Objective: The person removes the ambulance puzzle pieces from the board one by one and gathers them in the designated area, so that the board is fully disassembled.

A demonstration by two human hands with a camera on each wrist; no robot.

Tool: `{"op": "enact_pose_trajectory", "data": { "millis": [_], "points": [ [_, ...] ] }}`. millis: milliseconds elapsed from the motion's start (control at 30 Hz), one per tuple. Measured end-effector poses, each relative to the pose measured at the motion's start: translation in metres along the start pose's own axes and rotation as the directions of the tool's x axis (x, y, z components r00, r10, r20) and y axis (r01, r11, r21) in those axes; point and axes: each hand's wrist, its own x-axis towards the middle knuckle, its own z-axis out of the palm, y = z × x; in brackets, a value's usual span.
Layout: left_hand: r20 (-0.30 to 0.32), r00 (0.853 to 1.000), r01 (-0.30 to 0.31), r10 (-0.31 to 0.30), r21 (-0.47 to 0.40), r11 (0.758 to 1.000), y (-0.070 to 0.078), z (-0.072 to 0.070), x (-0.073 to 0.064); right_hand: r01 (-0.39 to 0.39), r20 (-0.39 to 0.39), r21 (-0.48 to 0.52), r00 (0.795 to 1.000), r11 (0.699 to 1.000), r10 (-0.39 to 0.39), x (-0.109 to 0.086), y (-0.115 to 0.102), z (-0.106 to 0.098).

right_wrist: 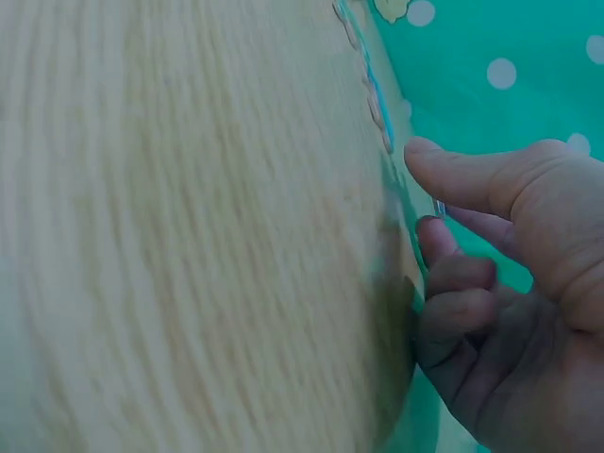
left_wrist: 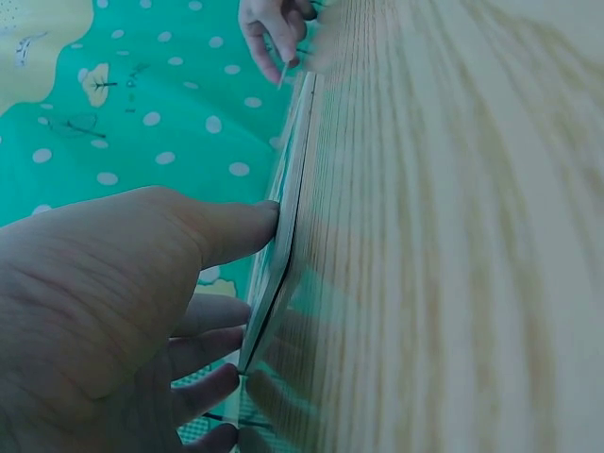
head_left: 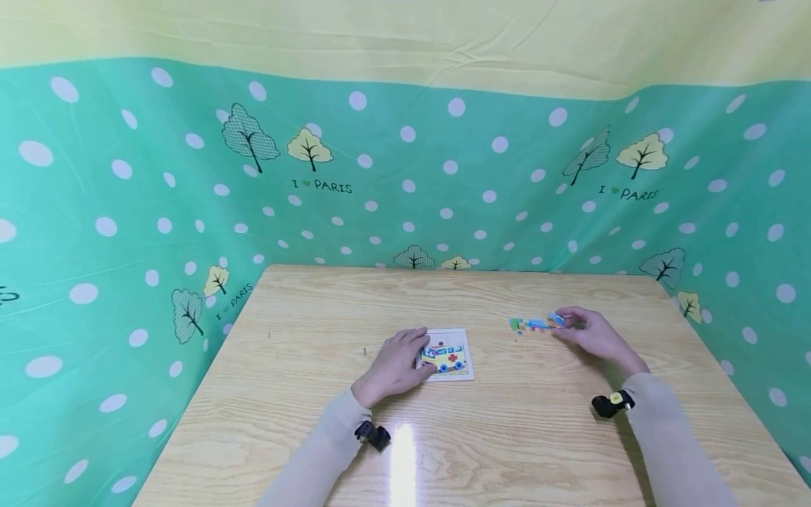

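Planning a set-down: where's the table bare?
Bare: behind the puzzle board, to the curtain; the gap between board and loose pieces. Crowded: left hand on board, right hand at pieces. Tiny specks left of the left hand.

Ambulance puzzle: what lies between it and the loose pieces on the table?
Only bare tabletop lies between the puzzle and the loose pieces, as the head view shows.
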Motion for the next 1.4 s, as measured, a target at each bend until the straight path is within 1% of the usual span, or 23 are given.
{"op": "enact_pose_trajectory", "data": {
  "millis": [300, 467, 667, 867, 1033, 1200, 1300, 1400],
  "points": [
    [0.012, 1.0, 0.006, -0.006, -0.008, 1.0, 0.0, 0.0, 0.0, -0.06, 0.045, 0.023, 0.997, 0.998, 0.058, 0.0, 0.006, -0.003],
    [0.005, 1.0, 0.004, -0.004, -0.015, 1.0, 0.0, 0.0, 0.0, -0.065, 0.081, 0.032, 0.995, 0.997, 0.062, 0.002, 0.006, -0.006],
    [0.005, 1.0, 0.001, -0.001, -0.024, 1.0, 0.0, 0.001, 0.0, -0.052, 0.094, 0.023, 0.994, 0.998, 0.05, 0.0, 0.005, -0.007],
    [0.002, 1.0, 0.003, -0.002, -0.021, 1.0, -0.002, 0.002, 0.001, -0.035, 0.086, 0.023, 0.996, 0.999, 0.033, -0.002, 0.004, -0.007],
    [0.004, 1.0, 0.001, -0.001, -0.01, 1.0, -0.004, 0.003, 0.001, -0.04, 0.077, 0.05, 0.996, 0.998, 0.036, -0.003, 0.002, -0.003],
    [0.003, 1.0, -0.007, 0.007, -0.003, 1.0, -0.004, 0.003, 0.0, -0.044, 0.061, 0.074, 0.997, 0.996, 0.04, -0.004, -0.008, -0.001],
    [0.004, 1.0, -0.007, 0.007, -0.001, 1.0, -0.004, 0.002, 0.0, -0.033, 0.047, 0.069, 0.998, 0.997, 0.03, -0.004, -0.014, 0.001],
    [-0.001, 1.0, -0.011, 0.011, 0.0, 1.0, -0.004, 0.002, 0.001, -0.038, 0.03, 0.064, 0.999, 0.997, 0.036, -0.004, -0.018, 0.004]
  ]
}}
